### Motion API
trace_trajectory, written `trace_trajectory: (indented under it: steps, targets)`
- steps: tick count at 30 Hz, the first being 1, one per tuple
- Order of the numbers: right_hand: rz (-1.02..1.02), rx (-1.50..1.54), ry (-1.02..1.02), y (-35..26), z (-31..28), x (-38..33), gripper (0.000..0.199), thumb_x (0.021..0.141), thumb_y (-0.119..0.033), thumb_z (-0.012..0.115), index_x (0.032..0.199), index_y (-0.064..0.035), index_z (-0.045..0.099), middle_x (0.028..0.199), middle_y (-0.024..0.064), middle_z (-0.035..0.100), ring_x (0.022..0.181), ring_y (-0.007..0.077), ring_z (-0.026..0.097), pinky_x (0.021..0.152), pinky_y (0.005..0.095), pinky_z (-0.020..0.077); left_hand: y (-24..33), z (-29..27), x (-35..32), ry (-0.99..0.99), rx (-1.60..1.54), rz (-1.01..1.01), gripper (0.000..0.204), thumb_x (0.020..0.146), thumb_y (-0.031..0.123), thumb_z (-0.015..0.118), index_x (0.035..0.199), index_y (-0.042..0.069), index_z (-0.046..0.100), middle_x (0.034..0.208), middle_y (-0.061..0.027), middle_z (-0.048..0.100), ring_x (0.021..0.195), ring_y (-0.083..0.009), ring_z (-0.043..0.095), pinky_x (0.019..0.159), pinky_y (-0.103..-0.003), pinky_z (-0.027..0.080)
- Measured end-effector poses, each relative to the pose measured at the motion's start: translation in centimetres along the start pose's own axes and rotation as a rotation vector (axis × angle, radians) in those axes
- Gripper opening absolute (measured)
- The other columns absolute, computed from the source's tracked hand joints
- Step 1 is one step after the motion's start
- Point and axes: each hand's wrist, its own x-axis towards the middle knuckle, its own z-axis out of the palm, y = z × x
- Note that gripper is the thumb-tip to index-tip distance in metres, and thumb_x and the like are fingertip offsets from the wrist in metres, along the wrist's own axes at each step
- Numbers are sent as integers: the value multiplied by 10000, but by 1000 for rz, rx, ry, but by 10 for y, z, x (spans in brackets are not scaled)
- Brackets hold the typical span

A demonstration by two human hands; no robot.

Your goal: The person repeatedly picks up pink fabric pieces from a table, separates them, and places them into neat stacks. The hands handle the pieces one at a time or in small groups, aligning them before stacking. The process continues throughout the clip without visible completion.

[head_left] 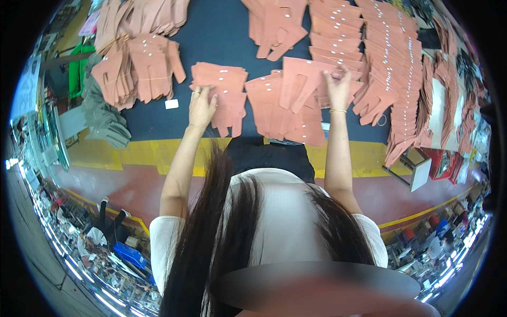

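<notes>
A dark table (216, 31) carries salmon-coloured flat pieces in rows and piles. The biggest group is the long fan (380, 58) at the right; smaller are the bundles (150, 66) at the left and the middle pile (269, 108), whose lowest pieces reach the near edge. The left stack (224, 79) lies under the left hand (202, 108), thumb apart from the fingers; whether it grips any layer I cannot tell. The right hand (339, 87) seems to pinch, thumb against finger, the right edge of a piece (303, 79) over the middle pile. A quick pull there could drag loose layers along, mix neighbouring groups or tip the lowest pieces off the edge; leaning on the left stack could skew it. A white tag (171, 104) lies near the bundles; no writing is legible on it or the tiny white marks (389, 68).
</notes>
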Motion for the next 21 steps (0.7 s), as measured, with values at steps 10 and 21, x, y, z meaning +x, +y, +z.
trace_trajectory:
  steps: [10,21]
  targets:
    - [29,212,-49,-27,-10,-5,255,850,-190,721,1000,5,653,932,24,570,828,100,528,753,241,443,-39,-8,28,57,118,246,452,827,184,654,1257,75,566,1341,-155,481,1266,-356,424,1050,-444,346]
    - [-88,308,-97,-153,-96,-80,163,972,-79,547,1109,5,574,886,-19,594,792,45,509,717,198,428,-48,-13,74,-185,257,412,433,859,271,641,1268,140,588,1401,-117,464,1365,-310,346,1111,-462,279]
